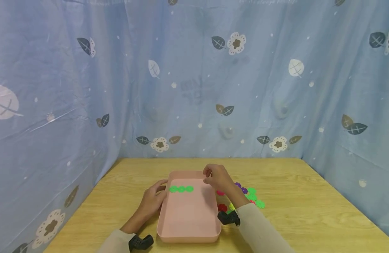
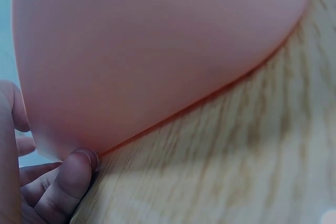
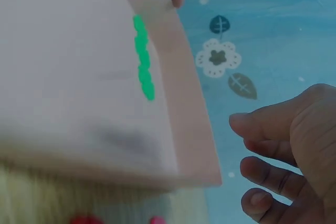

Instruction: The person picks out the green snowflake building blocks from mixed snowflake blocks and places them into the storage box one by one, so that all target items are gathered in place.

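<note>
- Working at a wood-grained surface (image 1: 308,207), facing a blue curtain (image 1: 188,119) printed with leaves and flowers at nine, twelve and three o'clock.
- Gripping a pink tray (image 1: 189,219), standing on the surface toward seven o'clock, at its ten o'clock edge with the left hand (image 1: 151,199), pressing the thumb to the outer wall.
- Containing, inside the tray toward eleven o'clock, three green flower pieces (image 1: 181,189), lying side by side.
- Hovering the right hand (image 1: 218,177) at the tray's one o'clock corner, loosely bending empty fingers.
- Seeing loose flower pieces (image 1: 251,197), green, purple, yellow and red, clustering on the surface near three o'clock, partly hiding behind the forearm.
</note>
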The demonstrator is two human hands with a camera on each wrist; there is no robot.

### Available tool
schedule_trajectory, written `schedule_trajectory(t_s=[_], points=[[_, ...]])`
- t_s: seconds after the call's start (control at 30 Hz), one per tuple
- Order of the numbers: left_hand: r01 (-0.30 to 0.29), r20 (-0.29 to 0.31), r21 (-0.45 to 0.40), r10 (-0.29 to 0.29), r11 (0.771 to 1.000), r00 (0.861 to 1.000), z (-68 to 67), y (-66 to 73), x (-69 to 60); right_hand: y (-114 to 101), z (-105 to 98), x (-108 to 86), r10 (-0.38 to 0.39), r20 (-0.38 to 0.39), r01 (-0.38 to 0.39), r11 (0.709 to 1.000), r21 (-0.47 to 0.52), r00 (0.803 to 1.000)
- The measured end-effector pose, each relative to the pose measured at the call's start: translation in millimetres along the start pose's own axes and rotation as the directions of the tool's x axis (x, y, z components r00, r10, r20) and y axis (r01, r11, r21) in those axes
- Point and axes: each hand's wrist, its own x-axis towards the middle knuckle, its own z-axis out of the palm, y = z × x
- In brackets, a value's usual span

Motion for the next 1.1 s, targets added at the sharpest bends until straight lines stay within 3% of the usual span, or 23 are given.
schedule_trajectory(t_s=[0.47, 0.83, 1.1], points=[[0.004, 0.003, 0.004, -0.004, 1.0, 1.0, 0.0, -2.5, 0.0, 21, -24, -24.2, 0.024, -0.018, -0.022, 0.996, 0.089, 1.0], [0.011, 0.01, -0.033, -0.011, 0.999, 1.0, 0.1, -4.8, 0.9, 41, -36, -37.4, 0.16, -0.025, -0.156, 0.98, 0.122, 0.987], [0.02, 0.015, -0.048, -0.019, 0.999, 1.0, -0.7, -5.2, 0.6, 54, -43, -41.9, 0.164, -0.026, -0.161, 0.981, 0.108, 0.986]])
